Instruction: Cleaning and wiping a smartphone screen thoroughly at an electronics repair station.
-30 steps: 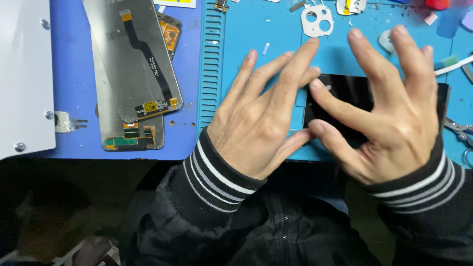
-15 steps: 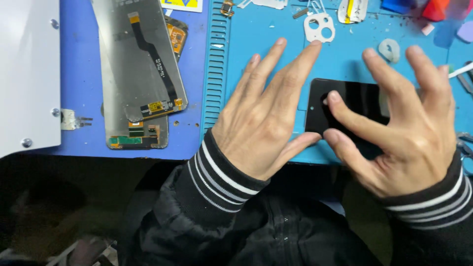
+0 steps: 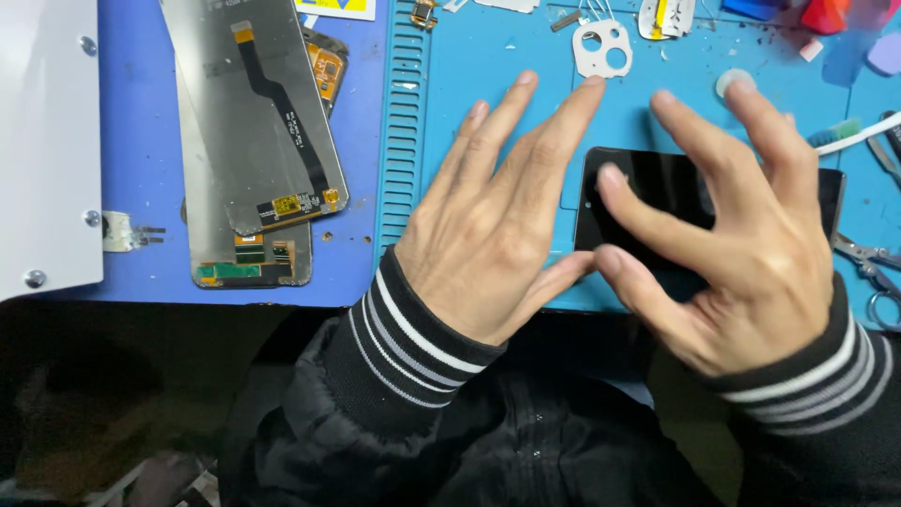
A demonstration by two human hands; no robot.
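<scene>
One black glossy rectangular phone (image 3: 657, 202) lies flat on the light-blue silicone work mat (image 3: 488, 56), near the mat's front edge; all places below are given from this phone. Two bare hands, both with fingers spread and gripping nothing: the left hand (image 3: 497, 225) rests palm-down on the mat just left of the phone, its thumb tip reaching the phone's lower left corner; the right hand (image 3: 741, 235) lies over the phone's right half, its fingertips (image 3: 612, 178) pressing the dark surface. Two striped black-and-white knit cuffs, one per wrist. Two grey display panels with flex cables (image 3: 253, 122), stacked overlapping, well to the left on the darker blue mat (image 3: 141, 122). One white metal plate with screws (image 3: 42, 141), farthest left. One white plastic camera-lens frame with two round holes (image 3: 603, 49), above the phone. One small white disc (image 3: 730, 83), above right. One pair of metal scissors (image 3: 868, 268), just right, partly cut off by the picture's edge.
</scene>
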